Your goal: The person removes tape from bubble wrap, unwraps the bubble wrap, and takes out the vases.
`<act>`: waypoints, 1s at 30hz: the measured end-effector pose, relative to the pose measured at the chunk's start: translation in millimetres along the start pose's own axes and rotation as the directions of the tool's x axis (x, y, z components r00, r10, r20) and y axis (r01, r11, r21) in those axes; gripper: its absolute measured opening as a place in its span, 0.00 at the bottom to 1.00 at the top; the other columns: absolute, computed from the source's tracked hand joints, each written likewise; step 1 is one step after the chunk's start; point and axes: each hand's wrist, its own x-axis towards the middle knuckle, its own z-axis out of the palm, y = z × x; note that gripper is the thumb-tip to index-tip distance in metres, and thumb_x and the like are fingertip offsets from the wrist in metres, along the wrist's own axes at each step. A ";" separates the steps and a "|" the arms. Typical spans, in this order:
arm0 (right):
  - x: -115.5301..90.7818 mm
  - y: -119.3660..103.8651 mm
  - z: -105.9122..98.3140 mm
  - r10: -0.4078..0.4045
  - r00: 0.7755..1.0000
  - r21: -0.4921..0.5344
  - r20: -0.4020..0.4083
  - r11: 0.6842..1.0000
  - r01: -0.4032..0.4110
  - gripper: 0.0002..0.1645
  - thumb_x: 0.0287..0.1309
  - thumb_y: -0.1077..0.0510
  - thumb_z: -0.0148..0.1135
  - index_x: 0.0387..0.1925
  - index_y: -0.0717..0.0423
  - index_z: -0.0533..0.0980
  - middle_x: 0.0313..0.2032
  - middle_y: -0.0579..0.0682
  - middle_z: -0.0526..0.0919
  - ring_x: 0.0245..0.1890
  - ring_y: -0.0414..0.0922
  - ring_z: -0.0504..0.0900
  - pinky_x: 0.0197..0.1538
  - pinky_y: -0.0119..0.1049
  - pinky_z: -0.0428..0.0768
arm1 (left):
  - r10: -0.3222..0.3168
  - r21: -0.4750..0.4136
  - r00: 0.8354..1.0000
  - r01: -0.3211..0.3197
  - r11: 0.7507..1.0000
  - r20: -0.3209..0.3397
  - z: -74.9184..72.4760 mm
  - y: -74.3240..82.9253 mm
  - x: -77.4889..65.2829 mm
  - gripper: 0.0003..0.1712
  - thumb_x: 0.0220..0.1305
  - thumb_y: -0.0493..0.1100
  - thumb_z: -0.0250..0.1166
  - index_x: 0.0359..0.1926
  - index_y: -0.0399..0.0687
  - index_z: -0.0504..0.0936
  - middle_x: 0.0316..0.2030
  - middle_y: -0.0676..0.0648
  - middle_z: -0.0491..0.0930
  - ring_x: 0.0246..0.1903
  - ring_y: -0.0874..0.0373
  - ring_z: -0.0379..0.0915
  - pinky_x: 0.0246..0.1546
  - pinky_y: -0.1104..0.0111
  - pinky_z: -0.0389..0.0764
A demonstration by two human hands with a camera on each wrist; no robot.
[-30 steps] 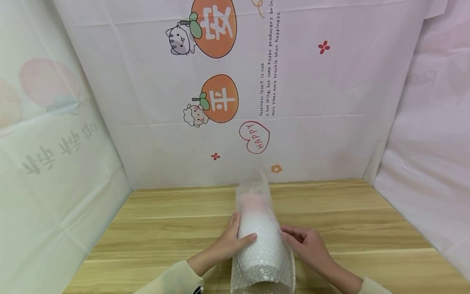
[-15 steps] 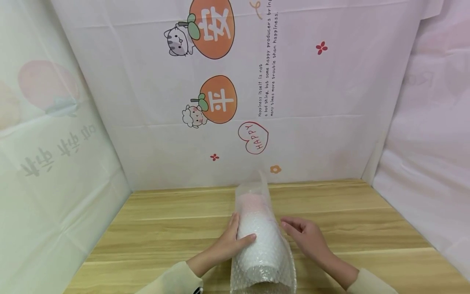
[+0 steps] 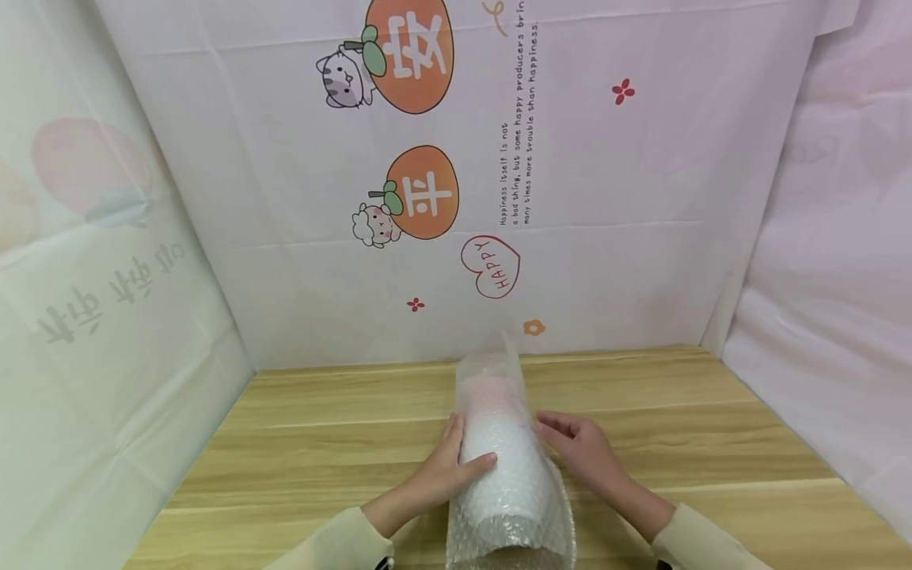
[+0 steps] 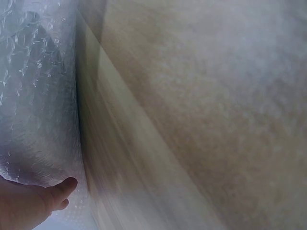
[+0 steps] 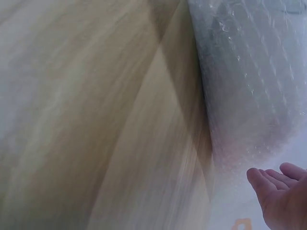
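A long white and pink roll-shaped bundle in bubble wrap (image 3: 502,467) lies lengthwise on the table, its contents blurred by the film. My left hand (image 3: 450,469) holds it from the left, thumb across the top and fingers along the side; the left wrist view shows that hand (image 4: 33,199) against the bubbly film. On the other side is my right hand (image 3: 587,451), its fingertips at the wrap's right edge. Seen from the right wrist, this hand (image 5: 283,191) has its fingers extended beside the film; whether they touch it I cannot tell.
The wood-grain table (image 3: 321,443) reaches back to a white printed cloth (image 3: 606,261). Cloth also hangs along the left (image 3: 121,380) and right (image 3: 819,317). A loose flap of wrap stands up at the bundle's far end, close to the back cloth.
My right hand has come off the wrap's right edge, moved a little farther forward, and come back beside it. My left hand and the bundle have stayed in place.
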 end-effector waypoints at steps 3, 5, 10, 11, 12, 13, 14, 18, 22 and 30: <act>2.3 -1.9 2.3 0.007 1.000 0.023 0.007 1.000 -0.007 0.24 0.64 0.51 0.62 0.54 0.66 0.78 0.49 0.56 0.83 0.53 0.51 0.79 0.54 0.42 0.77 | 0.003 0.002 1.000 -0.003 1.000 -0.003 0.0 -0.1 0.3 0.62 0.62 0.66 0.61 0.73 0.27 0.38 0.74 0.30 0.34 0.72 0.37 0.30 0.68 0.45 0.42; 2.7 -4.3 3.6 0.009 1.000 0.039 0.012 0.999 -0.010 0.25 0.64 0.52 0.62 0.54 0.67 0.78 0.49 0.57 0.83 0.53 0.51 0.79 0.52 0.41 0.78 | 0.004 0.005 1.000 -0.004 1.000 -0.003 0.1 -0.5 0.8 0.62 0.62 0.66 0.61 0.73 0.27 0.38 0.74 0.30 0.34 0.72 0.37 0.30 0.68 0.45 0.43; 2.2 -8.5 5.9 0.030 0.999 0.075 0.031 0.997 -0.033 0.26 0.62 0.53 0.65 0.55 0.68 0.77 0.49 0.58 0.83 0.51 0.51 0.80 0.49 0.37 0.79 | -0.003 0.011 1.000 0.003 1.000 0.004 0.0 -2.4 1.9 0.62 0.62 0.66 0.60 0.74 0.29 0.37 0.74 0.31 0.34 0.72 0.38 0.30 0.68 0.45 0.43; 2.3 -8.6 6.3 0.032 0.999 0.078 0.035 0.996 -0.035 0.26 0.62 0.53 0.65 0.55 0.68 0.77 0.50 0.58 0.83 0.52 0.51 0.80 0.49 0.37 0.79 | -0.006 0.011 1.000 0.006 1.000 0.005 -0.1 -2.7 2.0 0.62 0.62 0.67 0.60 0.74 0.29 0.37 0.74 0.32 0.34 0.72 0.38 0.31 0.68 0.44 0.44; 2.4 -8.5 6.5 0.034 0.999 0.079 0.038 0.996 -0.037 0.27 0.61 0.53 0.66 0.55 0.67 0.77 0.50 0.58 0.82 0.52 0.52 0.79 0.50 0.38 0.79 | -0.007 0.012 1.000 0.007 1.000 0.006 -0.2 -2.8 1.9 0.62 0.62 0.67 0.60 0.74 0.29 0.37 0.74 0.32 0.34 0.72 0.38 0.31 0.68 0.44 0.44; 2.5 -8.1 6.7 0.034 0.999 0.075 0.039 0.996 -0.037 0.27 0.61 0.52 0.66 0.55 0.67 0.77 0.51 0.58 0.82 0.53 0.52 0.79 0.50 0.38 0.79 | -0.009 0.011 1.000 0.009 1.000 0.008 -0.3 -2.7 1.8 0.62 0.62 0.67 0.60 0.74 0.29 0.37 0.74 0.32 0.34 0.72 0.38 0.31 0.68 0.44 0.44; 2.7 -7.8 6.9 0.034 0.999 0.076 0.042 0.996 -0.037 0.28 0.60 0.52 0.67 0.55 0.67 0.77 0.51 0.59 0.82 0.53 0.52 0.79 0.51 0.39 0.79 | -0.009 0.010 1.000 0.009 1.000 0.008 -0.3 -2.7 1.7 0.62 0.62 0.67 0.60 0.74 0.29 0.37 0.74 0.32 0.34 0.72 0.38 0.31 0.68 0.44 0.44; 3.6 -6.2 7.1 0.034 0.998 0.077 0.058 0.996 -0.038 0.30 0.59 0.51 0.68 0.56 0.67 0.76 0.53 0.59 0.81 0.55 0.53 0.78 0.51 0.40 0.79 | 0.000 0.010 1.000 0.000 1.000 0.005 -0.4 -2.6 1.8 0.62 0.62 0.67 0.60 0.74 0.28 0.38 0.74 0.31 0.34 0.72 0.38 0.31 0.68 0.44 0.44; 4.9 -5.3 7.2 0.035 0.997 0.087 0.064 0.995 -0.041 0.30 0.58 0.51 0.69 0.56 0.67 0.76 0.52 0.59 0.81 0.53 0.52 0.79 0.49 0.40 0.80 | 0.004 0.007 1.000 -0.004 1.000 0.006 -0.2 -3.4 2.1 0.62 0.62 0.66 0.60 0.73 0.28 0.37 0.74 0.31 0.34 0.72 0.38 0.30 0.68 0.45 0.43; 9.1 -1.1 6.2 0.038 0.998 0.079 0.059 0.996 -0.042 0.26 0.57 0.54 0.70 0.53 0.66 0.79 0.48 0.57 0.84 0.47 0.49 0.81 0.44 0.35 0.81 | 0.006 -0.003 1.000 -0.006 1.000 0.010 -0.1 -3.8 2.6 0.62 0.62 0.66 0.60 0.73 0.27 0.37 0.73 0.30 0.34 0.72 0.37 0.30 0.68 0.45 0.43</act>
